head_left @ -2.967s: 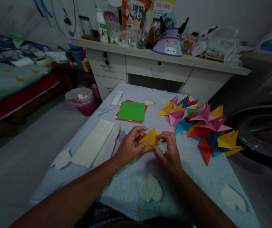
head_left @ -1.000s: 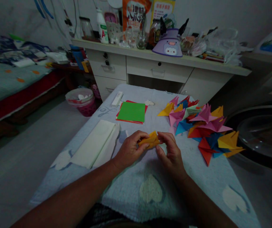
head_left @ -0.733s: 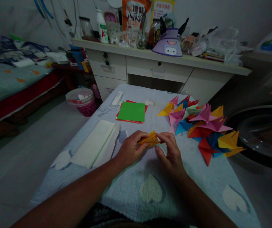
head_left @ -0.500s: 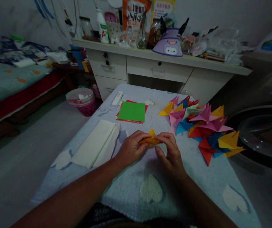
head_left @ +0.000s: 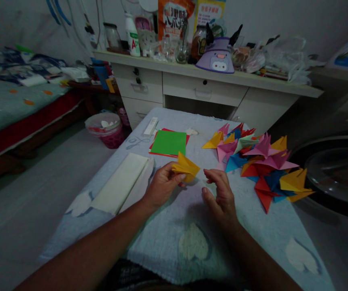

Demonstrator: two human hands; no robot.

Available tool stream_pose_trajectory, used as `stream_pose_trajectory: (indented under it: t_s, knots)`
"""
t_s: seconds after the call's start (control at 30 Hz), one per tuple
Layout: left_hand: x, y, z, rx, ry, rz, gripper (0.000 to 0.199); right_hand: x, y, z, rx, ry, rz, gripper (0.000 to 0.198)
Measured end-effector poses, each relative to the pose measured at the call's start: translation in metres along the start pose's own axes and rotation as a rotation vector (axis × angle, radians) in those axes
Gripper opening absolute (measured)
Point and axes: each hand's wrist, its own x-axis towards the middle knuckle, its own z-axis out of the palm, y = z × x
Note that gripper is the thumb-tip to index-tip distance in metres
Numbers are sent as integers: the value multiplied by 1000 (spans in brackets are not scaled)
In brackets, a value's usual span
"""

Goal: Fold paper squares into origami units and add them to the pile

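Pinched between the thumb and fingers of my left hand [head_left: 163, 184] is a yellow origami crane [head_left: 187, 167], held above the cloth with its pointed parts up and to the right. My right hand [head_left: 221, 194] is just right of it, apart from the paper, thumb and fingers spread with nothing between them. Beyond the hands lies a stack of square origami paper [head_left: 169, 142], green on top with red edges showing below. To the right sits a pile of folded paper cranes [head_left: 262, 159] in pink, red, blue, yellow and pale green.
A folded white cloth or paper [head_left: 121, 182] lies left of my hands on the patterned tablecloth [head_left: 174, 246]. Behind it is a small white box [head_left: 151, 126]. A cluttered white cabinet [head_left: 204, 87] stands at the table's far end. A pink bin [head_left: 109, 131] is on the floor at left.
My right hand has let go of the yellow crane and moved slightly away. My left hand now holds it alone, raised and turned so its pointed parts show.
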Motion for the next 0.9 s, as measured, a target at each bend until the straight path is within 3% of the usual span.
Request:
stream_pose_trajectory:
  t_s: [0.43, 0.9]
  knots:
    - [0, 3, 5, -96, -5, -71, 33, -1, 0, 1, -4, -81, -40, 50]
    - [-2, 7, 7, -87, 3, -70, 27, -1, 1, 2, -4, -79, -14, 49]
